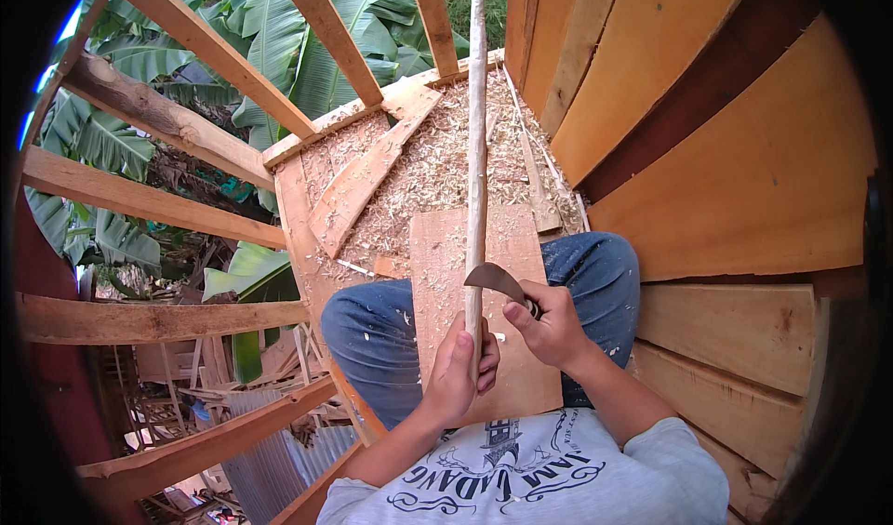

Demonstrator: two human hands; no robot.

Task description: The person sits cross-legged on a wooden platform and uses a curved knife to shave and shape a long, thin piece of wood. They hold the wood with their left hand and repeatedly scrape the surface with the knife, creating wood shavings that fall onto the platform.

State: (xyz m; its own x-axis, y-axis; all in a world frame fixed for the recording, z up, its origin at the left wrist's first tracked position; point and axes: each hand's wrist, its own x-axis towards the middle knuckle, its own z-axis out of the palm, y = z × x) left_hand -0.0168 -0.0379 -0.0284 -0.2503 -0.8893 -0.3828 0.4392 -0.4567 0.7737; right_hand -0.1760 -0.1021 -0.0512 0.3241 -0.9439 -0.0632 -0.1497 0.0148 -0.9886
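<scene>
A long pale wooden stick (476, 134), stripped of bark, stands out away from me with its lower end in my left hand (458, 369). The fingers of that hand are wrapped round it. In my right hand (551, 324) is a knife with a dark curved blade (498, 280); its handle is mostly hidden by the fingers. The blade lies across the stick just above my left hand, touching it or very near. Beneath both hands a flat wooden board (437, 274) rests across my lap, with small shavings on it.
Wood shavings (409, 186) cover the floor ahead, with a loose plank (372, 176) among them. A slatted wooden railing (177, 320) runs along the left, banana leaves (270, 51) beyond it. A plank wall (716, 172) closes the right side. My bent knees flank the board.
</scene>
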